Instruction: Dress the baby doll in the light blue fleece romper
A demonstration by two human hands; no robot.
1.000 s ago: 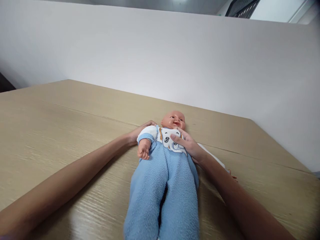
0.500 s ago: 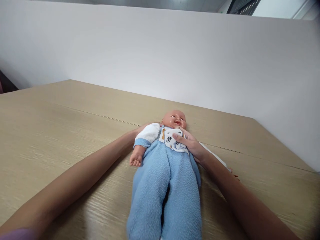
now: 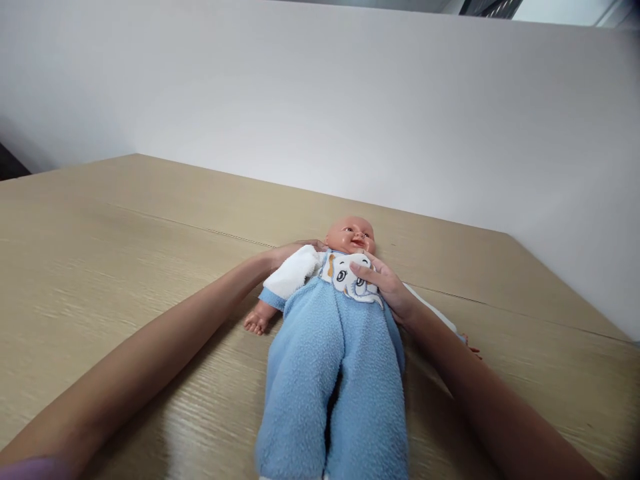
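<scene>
A baby doll lies on its back, head away from me, in blue fleece overalls with white sleeves and an elephant face on the bib. My right hand holds the doll's chest on the right side, thumb across the bib and fingers up by the neck; some fingers are hidden. Behind the doll's left-side shoulder, near its neck, is my left hand; the sleeve and shoulder hide most of its fingers. The doll's other arm stretches out past my right wrist, its small hand on the table.
The doll rests on a light wood-grain table with a seam running across it. A white partition stands along the far side and the right. A dark object shows at the left edge.
The doll's left-side arm has swung outward and lies lower, away from its body. My left hand has shifted slightly behind the shoulder; my right hand keeps its place on the chest.
</scene>
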